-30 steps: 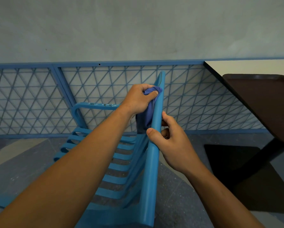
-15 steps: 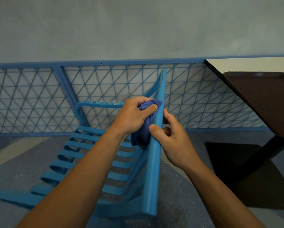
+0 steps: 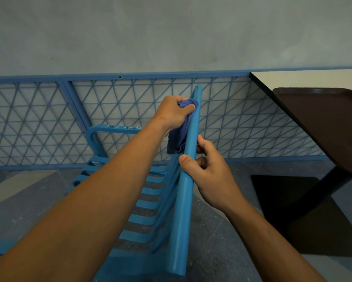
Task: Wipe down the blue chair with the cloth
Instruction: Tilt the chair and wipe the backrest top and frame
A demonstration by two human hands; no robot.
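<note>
floor point(image 3: 222, 231): grey speckled | blue chair point(image 3: 179, 220) on it | table point(image 3: 313, 78): dark tray point(image 3: 323, 123)

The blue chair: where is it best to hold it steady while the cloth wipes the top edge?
Probably the thick rounded side rail of the blue chair, taken from the right. It is a bare bar that fingers wrap; the right hand holds it below the cloth.

Grey wall point(image 3: 171, 33), blue lattice railing point(image 3: 38, 123)
</note>
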